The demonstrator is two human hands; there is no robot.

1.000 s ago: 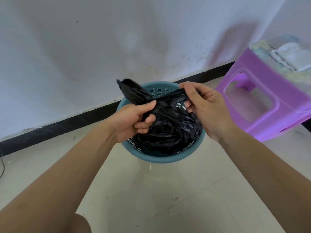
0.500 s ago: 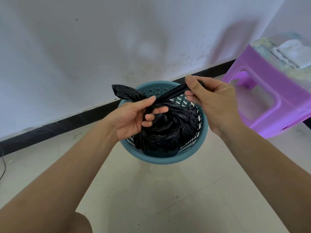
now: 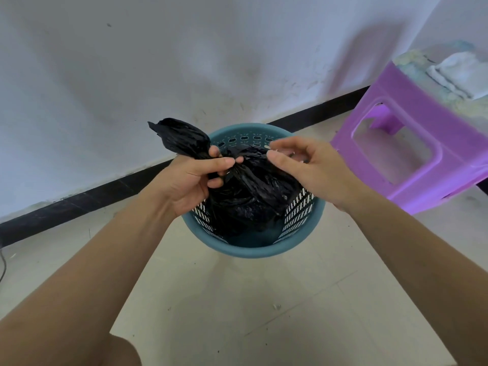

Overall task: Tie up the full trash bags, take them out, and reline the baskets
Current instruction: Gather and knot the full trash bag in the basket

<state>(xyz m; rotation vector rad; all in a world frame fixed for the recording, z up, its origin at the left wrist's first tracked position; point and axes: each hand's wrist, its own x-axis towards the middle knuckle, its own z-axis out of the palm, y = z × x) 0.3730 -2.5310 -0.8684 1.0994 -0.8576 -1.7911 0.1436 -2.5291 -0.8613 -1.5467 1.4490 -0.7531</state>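
A black bag (image 3: 245, 199) is seen inside a blue basket (image 3: 253, 251), which is set on the floor (image 3: 237, 313) near a white wall (image 3: 132, 75). The top of the bag is bunched up and is gripped by the left hand (image 3: 190, 180), with fingers and thumb curled round it. One end of the bag sticks up past that hand. The right hand (image 3: 309, 167) is held just over the bag, fingers loose and apart, with nothing in it. A purple stool (image 3: 412, 101) is seen beside the basket, with a white cloth (image 3: 456, 72) on top.
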